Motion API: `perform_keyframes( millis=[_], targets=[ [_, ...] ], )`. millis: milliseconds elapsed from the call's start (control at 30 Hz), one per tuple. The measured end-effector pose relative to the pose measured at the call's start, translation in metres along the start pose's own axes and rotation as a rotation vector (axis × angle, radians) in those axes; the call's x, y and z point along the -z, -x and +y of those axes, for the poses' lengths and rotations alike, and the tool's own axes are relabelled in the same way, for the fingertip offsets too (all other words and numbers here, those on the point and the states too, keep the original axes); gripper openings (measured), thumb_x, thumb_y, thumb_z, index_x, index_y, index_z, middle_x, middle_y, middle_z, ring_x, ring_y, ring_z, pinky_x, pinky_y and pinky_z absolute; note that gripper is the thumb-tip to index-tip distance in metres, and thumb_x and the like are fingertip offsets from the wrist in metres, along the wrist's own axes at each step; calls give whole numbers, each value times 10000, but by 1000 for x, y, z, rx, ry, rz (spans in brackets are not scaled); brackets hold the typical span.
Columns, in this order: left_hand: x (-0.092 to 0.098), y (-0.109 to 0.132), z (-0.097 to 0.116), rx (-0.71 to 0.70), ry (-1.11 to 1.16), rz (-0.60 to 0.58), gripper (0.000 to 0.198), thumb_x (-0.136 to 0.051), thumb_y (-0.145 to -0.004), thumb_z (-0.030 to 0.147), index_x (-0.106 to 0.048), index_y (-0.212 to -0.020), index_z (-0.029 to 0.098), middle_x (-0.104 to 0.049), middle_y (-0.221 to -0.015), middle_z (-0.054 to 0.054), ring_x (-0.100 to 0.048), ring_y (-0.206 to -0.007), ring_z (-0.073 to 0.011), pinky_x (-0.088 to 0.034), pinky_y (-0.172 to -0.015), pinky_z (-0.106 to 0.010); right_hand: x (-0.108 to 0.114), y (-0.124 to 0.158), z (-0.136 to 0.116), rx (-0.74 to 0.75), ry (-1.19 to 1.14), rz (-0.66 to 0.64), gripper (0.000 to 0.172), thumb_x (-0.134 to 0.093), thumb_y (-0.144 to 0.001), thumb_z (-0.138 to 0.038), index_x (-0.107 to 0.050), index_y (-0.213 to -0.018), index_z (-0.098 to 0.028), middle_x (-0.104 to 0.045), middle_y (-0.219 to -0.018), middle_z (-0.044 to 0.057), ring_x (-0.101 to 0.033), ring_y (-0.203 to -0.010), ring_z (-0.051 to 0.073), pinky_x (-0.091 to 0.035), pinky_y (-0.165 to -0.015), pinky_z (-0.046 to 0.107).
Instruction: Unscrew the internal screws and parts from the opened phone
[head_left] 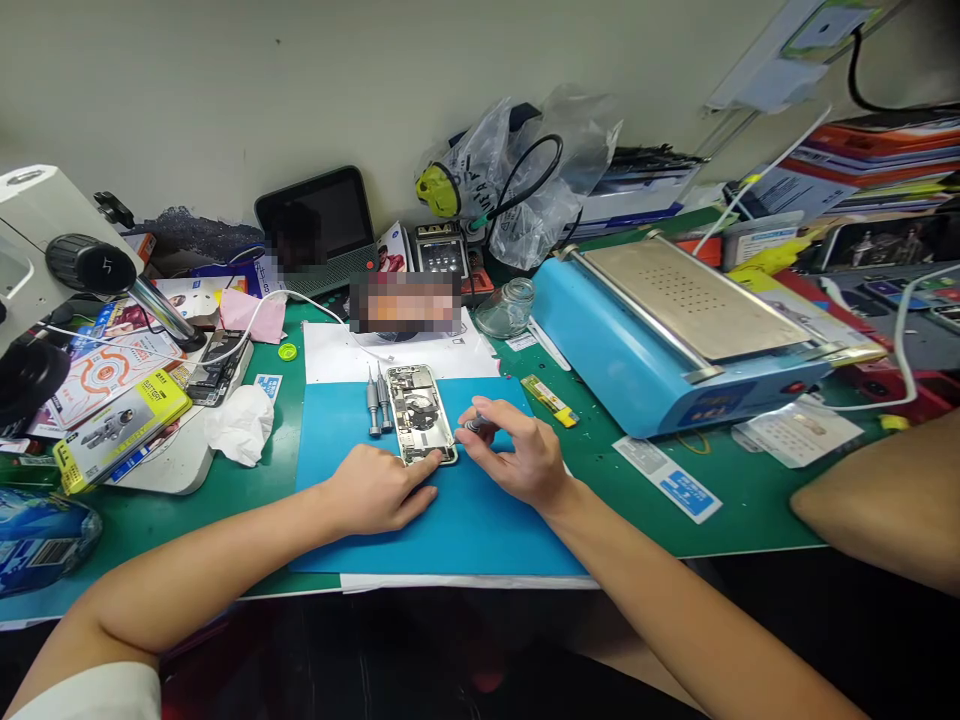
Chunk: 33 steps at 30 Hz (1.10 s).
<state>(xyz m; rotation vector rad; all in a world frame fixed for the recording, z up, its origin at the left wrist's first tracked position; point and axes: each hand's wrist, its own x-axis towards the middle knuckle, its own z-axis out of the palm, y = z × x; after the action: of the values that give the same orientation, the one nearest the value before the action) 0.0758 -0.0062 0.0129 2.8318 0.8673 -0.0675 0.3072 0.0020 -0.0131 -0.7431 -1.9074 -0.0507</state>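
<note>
An opened phone housing (421, 410) with its inner parts bare lies on a blue mat (330, 540). My left hand (379, 490) rests at its lower end, index finger stretched onto the housing and thumb apart, holding nothing. At the phone's right side, my right hand (521, 455) pinches a small grey screwdriver (475, 424) between thumb and fingers. Its tip is close to the housing's lower right edge; whether it touches I cannot tell. Two more screwdrivers (373, 405) lie side by side just left of the phone.
A blue heated plate machine (600, 340) stands at right, near a glass jar (514, 308). At left are a microscope (90, 265), battery boxes (124, 425), another opened phone (217, 370) and crumpled tissue (241, 425). Another person's bare limb (885, 500) reaches in from the right.
</note>
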Motion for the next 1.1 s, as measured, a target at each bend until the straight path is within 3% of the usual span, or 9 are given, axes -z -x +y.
perform_keyframes(
  millis=[1100],
  targets=[
    [0,0,-1,1,13,15,520,-332,-1053,448,-454,-1478,175,-727,-775,-59,-693,-668,-201,-474,-564,-289,0,-3,-3,-10,4,0,614,-659,-893,-106,-413,-1442,-232,-670,-795,0,-586,-601,106,-527,-502,194]
  ],
)
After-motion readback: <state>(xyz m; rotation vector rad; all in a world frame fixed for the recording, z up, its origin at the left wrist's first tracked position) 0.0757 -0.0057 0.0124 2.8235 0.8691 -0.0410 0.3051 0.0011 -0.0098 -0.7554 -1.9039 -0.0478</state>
